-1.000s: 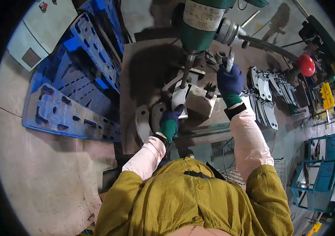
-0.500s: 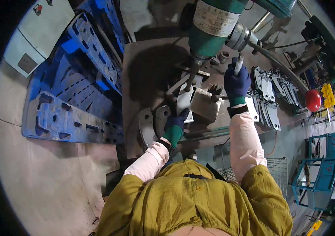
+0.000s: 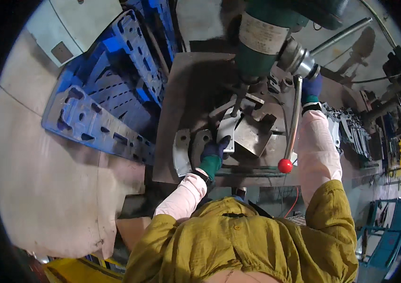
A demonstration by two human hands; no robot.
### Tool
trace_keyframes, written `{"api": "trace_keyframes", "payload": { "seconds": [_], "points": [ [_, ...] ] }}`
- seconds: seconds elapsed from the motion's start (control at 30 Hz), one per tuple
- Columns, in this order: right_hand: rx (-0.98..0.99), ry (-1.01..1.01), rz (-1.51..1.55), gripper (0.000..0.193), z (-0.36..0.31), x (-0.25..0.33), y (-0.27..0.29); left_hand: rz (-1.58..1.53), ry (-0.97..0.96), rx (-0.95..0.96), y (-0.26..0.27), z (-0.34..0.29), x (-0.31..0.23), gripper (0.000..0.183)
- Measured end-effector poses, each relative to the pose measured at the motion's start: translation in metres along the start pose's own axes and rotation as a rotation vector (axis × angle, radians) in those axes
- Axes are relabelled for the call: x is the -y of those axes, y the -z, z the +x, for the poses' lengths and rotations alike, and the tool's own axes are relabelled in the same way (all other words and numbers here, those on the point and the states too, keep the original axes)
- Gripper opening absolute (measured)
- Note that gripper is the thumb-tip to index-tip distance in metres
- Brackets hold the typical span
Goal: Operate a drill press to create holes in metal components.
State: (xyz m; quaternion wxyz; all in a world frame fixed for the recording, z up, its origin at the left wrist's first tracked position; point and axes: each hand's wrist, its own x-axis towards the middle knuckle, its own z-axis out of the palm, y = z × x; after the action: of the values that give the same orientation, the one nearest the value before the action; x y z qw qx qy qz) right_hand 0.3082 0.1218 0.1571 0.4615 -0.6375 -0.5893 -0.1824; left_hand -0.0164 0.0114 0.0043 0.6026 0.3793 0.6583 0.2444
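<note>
My left hand (image 3: 215, 150), in a dark blue glove with a green cuff, grips the near end of a pale curved metal plate (image 3: 228, 127). The plate lies beside a steel block (image 3: 256, 136). Over its far end comes down the drill bit (image 3: 240, 100) of a green drill press (image 3: 257, 56); I cannot tell whether the tip touches it. My right hand (image 3: 311, 88), gloved alike, is closed at the press's feed handle hub (image 3: 299, 59), on a lever largely hidden by the hub and the hand. Another feed lever (image 3: 295, 118), with a red ball, points toward me.
Two curved plates (image 3: 181, 153) lie left of my left hand on the brown metal table (image 3: 172, 104). Several finished-looking plates (image 3: 351, 129) are heaped with metal shavings at the right. Blue plastic pallets (image 3: 101, 122) stand left of the table, and a blue rack (image 3: 389, 226) at the lower right.
The feed levers have turned, and the red ball has swung from the right to near the table's front. My right hand has moved behind the hub. My left hand stays on the plate.
</note>
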Motion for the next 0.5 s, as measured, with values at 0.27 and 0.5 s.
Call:
{"api": "trace_keyframes", "payload": {
  "seconds": [0.27, 0.5],
  "points": [
    [-0.052, 0.258, 0.046, 0.030, -0.041, -0.009, 0.004, 0.119, -0.216, -0.190, -0.017, 0.025, 0.021, 0.077],
    [0.247, -0.185, 0.450, 0.023, -0.107, 0.045, 0.017, -0.112, -0.226, -0.067, -0.012, 0.026, 0.030, 0.071]
  ]
}}
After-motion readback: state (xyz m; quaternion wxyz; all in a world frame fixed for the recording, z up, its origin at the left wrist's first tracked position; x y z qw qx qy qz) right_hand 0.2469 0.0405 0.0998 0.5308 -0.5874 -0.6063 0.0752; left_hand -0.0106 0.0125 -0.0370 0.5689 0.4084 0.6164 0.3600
